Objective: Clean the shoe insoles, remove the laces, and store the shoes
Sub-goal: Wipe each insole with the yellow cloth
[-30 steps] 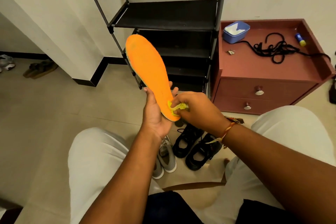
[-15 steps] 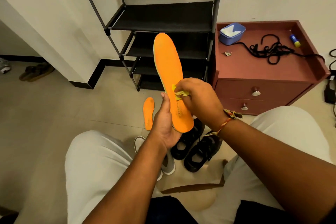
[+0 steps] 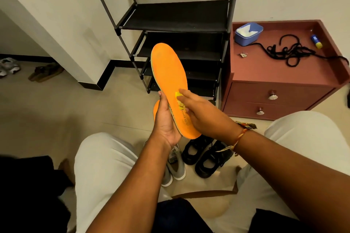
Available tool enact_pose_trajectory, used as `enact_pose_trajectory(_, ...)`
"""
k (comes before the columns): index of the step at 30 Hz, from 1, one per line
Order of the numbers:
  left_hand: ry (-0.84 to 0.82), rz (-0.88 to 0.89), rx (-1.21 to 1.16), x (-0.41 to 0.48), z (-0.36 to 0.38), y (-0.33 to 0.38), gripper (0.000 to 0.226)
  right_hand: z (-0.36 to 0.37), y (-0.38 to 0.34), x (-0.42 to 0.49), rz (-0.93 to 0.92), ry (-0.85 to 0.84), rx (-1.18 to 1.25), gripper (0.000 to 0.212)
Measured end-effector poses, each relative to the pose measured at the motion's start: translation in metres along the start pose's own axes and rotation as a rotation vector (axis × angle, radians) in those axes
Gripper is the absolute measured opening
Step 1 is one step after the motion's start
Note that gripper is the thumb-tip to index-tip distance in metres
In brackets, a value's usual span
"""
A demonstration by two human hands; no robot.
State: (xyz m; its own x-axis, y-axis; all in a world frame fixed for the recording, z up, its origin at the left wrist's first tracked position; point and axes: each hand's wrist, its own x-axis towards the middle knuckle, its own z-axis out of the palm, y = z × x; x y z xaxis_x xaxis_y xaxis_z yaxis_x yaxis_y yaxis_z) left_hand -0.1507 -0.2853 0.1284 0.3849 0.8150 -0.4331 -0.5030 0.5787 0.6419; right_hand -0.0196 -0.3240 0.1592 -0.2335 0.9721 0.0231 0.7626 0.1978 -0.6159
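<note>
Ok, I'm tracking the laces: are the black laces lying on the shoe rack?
No, the black laces lie tangled on top of the reddish cabinet, beside the shoe rack.

On the floor [image 3: 56, 111] stand black shoes [image 3: 206, 155] and grey shoes [image 3: 175, 168]; on the cabinet [image 3: 274, 73] lie laces [image 3: 289, 53] and a blue tub [image 3: 248, 34].
</note>
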Motion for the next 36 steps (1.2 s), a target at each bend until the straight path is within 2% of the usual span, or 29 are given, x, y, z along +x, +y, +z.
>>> enact_pose_trajectory(3, 0.018, -0.003, -0.012, 0.004, -0.003, 0.0, 0.09, 0.002, 0.006, 0.001, -0.027, 0.026, -0.061, 0.051)
enact_pose_trajectory(8, 0.018, -0.025, -0.028, 0.006, -0.003, -0.006, 0.091, 0.001, 0.012, 0.003, -0.088, 0.228, 0.003, 0.03)
enact_pose_trajectory(14, 0.018, -0.048, 0.001, 0.004, -0.005, -0.004, 0.093, 0.003, -0.004, -0.002, -0.151, 0.224, 0.111, 0.027)
enact_pose_trajectory(18, -0.003, -0.041, 0.007, 0.0, 0.0, -0.01, 0.085, 0.0, -0.002, 0.0, -0.187, 0.277, -0.005, 0.023)
enact_pose_trajectory(21, -0.038, -0.042, 0.088, -0.004, 0.01, -0.015, 0.075, -0.016, 0.009, 0.01, -0.129, 0.413, -0.099, 0.02)
enact_pose_trajectory(25, -0.067, -0.055, 0.203, -0.009, 0.013, -0.02, 0.077, -0.035, 0.024, 0.014, -0.031, 0.543, -0.035, 0.02)
enact_pose_trajectory(30, -0.076, -0.055, 0.14, -0.01, 0.013, -0.017, 0.074, -0.028, 0.025, 0.012, 0.005, 0.499, 0.002, 0.022)
enact_pose_trajectory(36, -0.032, -0.03, 0.056, -0.006, 0.009, -0.009, 0.077, -0.023, 0.015, 0.013, 0.05, 0.264, -0.015, 0.035)
